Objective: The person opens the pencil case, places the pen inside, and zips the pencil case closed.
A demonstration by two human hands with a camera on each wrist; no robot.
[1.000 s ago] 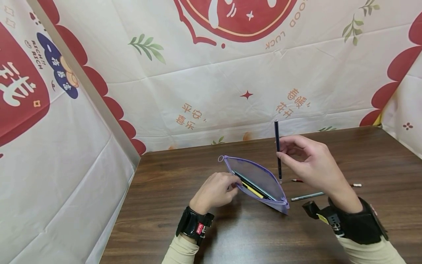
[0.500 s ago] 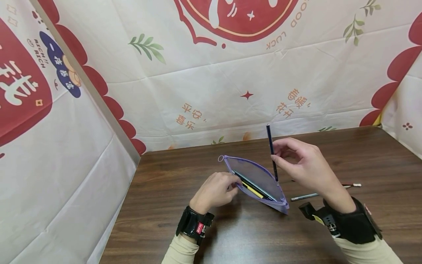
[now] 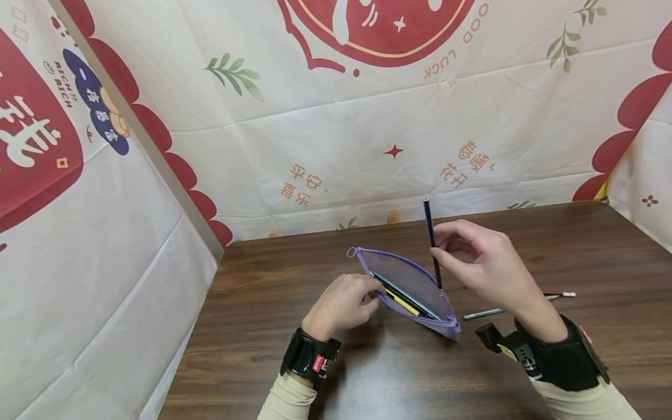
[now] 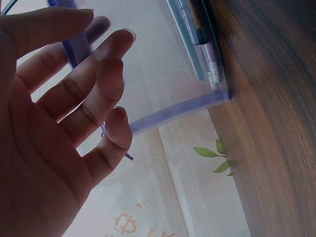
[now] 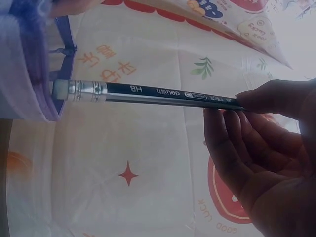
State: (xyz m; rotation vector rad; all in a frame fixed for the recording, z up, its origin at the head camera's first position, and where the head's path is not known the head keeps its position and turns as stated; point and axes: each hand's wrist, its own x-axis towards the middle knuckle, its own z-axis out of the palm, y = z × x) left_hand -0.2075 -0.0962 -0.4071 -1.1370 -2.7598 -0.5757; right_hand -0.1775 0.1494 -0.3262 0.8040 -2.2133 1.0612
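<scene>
A purple mesh zip pencil pouch point(image 3: 401, 265) stands unzipped mid-table, several pencils inside, one yellow item point(image 3: 406, 302) among them. My left hand point(image 3: 343, 303) pinches its near rim between thumb and fingers; in the left wrist view, pencils point(image 4: 197, 59) show through the mesh. Above the right part of the opening, my right hand point(image 3: 493, 265) holds a dark HB pencil point(image 5: 163, 96) nearly upright between thumb and fingertips. Its white eraser point(image 5: 60, 90) points down and overlaps the purple rim in the right wrist view; how deep it sits I cannot tell.
Right of the pouch, a silvery-green pencil point(image 3: 483, 314) and a red pencil point(image 3: 562, 294) lie on the brown wooden table point(image 3: 252, 350), partly hidden by my right hand and wrist. A white printed cloth point(image 3: 336, 116) hangs behind the table.
My right hand has moved left and slightly down, bringing the dark pencil to the pouch opening and tilting it a little. During the last half second it barely moves. My left hand stays on the pouch.
</scene>
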